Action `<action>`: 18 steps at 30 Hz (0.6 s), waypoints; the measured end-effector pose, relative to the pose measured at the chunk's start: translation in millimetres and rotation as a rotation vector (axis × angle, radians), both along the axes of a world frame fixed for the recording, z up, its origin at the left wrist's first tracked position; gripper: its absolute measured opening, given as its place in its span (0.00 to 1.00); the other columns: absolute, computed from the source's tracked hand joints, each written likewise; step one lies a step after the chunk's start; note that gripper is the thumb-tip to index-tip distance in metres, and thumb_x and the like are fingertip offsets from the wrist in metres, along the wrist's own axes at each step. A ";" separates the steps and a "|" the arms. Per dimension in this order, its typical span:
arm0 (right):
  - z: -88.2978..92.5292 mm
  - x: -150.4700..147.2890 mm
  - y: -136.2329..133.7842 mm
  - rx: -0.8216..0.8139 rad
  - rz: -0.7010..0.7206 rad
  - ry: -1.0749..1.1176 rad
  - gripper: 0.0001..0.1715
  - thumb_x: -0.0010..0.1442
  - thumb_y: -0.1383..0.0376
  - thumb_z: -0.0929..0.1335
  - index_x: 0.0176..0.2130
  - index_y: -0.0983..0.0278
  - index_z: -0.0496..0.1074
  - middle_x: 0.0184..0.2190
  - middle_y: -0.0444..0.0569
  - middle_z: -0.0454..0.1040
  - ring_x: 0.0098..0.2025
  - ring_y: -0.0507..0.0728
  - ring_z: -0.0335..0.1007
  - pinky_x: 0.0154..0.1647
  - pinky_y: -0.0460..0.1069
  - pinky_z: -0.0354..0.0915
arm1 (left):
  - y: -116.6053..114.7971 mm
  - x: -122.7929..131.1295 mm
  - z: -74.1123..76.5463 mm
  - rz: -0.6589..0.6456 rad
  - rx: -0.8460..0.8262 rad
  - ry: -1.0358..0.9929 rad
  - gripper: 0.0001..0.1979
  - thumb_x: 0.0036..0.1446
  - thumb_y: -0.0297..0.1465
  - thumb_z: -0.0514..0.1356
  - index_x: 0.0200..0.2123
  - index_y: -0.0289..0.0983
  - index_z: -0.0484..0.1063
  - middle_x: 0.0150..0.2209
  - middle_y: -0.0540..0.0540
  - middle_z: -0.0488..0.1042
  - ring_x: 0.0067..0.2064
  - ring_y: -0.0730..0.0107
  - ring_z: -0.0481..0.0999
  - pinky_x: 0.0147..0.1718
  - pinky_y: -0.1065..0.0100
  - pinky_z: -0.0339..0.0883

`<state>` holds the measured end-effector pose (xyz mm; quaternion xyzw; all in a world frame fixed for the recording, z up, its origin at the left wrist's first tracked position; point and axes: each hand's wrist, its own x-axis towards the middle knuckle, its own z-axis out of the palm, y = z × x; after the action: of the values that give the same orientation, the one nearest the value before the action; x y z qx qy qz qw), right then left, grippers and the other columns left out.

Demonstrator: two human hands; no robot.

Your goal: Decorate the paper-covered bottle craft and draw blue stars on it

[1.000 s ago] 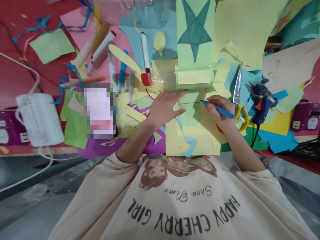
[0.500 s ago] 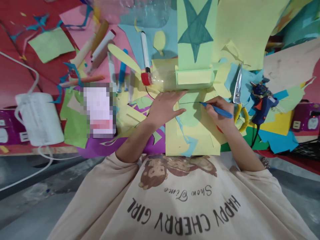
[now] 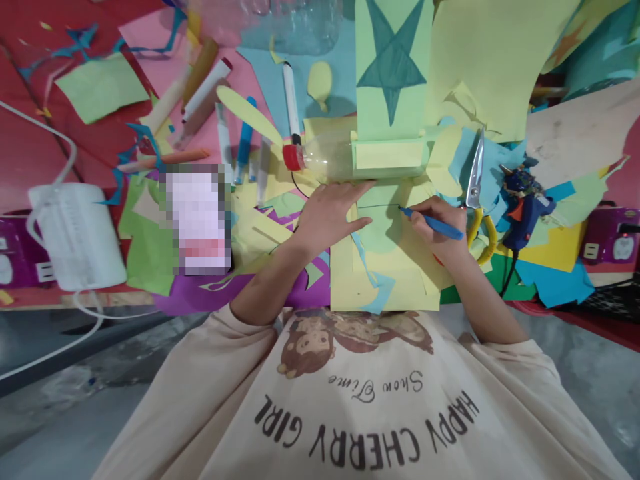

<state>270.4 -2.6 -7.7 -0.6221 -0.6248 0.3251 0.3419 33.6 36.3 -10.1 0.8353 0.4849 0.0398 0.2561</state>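
My left hand (image 3: 330, 217) lies flat, fingers stretched out, pressing on a light green sheet of paper (image 3: 383, 230) that rests on yellow paper (image 3: 350, 287). My right hand (image 3: 440, 223) grips a blue pen (image 3: 433, 223) whose tip touches the end of a thin dark line drawn across the green sheet. Just beyond both hands lies a clear plastic bottle (image 3: 325, 157) with a red cap, wrapped in a yellow-green paper band.
Scissors with yellow handles (image 3: 477, 193) and a blue glue gun (image 3: 525, 207) lie right of my right hand. Markers (image 3: 245, 143), paper scraps and a green sheet with a drawn star (image 3: 393, 60) cover the far table. A white jug (image 3: 75, 237) stands at the left edge.
The pen tip has crept slightly left along the drawn line. My left hand has stayed flat on the paper.
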 end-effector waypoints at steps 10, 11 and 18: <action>7.5 -3.8 -11.0 -0.040 0.079 -0.023 0.06 0.56 0.64 0.68 0.30 0.60 0.76 0.24 0.44 0.77 0.25 0.55 0.71 0.27 0.50 0.65 | -0.3 0.6 0.1 0.011 -0.001 0.004 0.33 0.65 0.44 0.60 0.69 0.39 0.63 0.51 0.39 0.79 0.51 0.49 0.76 0.50 0.56 0.65; 7.7 -4.5 -11.9 -0.044 0.084 -0.022 0.06 0.56 0.63 0.68 0.30 0.60 0.76 0.24 0.45 0.76 0.26 0.55 0.71 0.26 0.50 0.65 | -0.4 0.5 -0.2 0.012 0.004 0.003 0.33 0.64 0.44 0.60 0.69 0.40 0.63 0.51 0.39 0.79 0.51 0.49 0.76 0.51 0.56 0.65; 9.0 -13.6 -17.4 -0.010 0.133 -0.035 0.06 0.55 0.63 0.67 0.27 0.59 0.72 0.21 0.44 0.74 0.23 0.53 0.69 0.24 0.48 0.62 | -0.5 -0.1 -2.2 0.001 0.020 0.011 0.34 0.64 0.46 0.60 0.70 0.40 0.63 0.50 0.39 0.79 0.51 0.49 0.76 0.49 0.56 0.65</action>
<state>256.8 -20.1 1.2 -0.5862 -0.6692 0.3394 0.3056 33.4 35.8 -12.3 0.8377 0.4863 0.0403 0.2454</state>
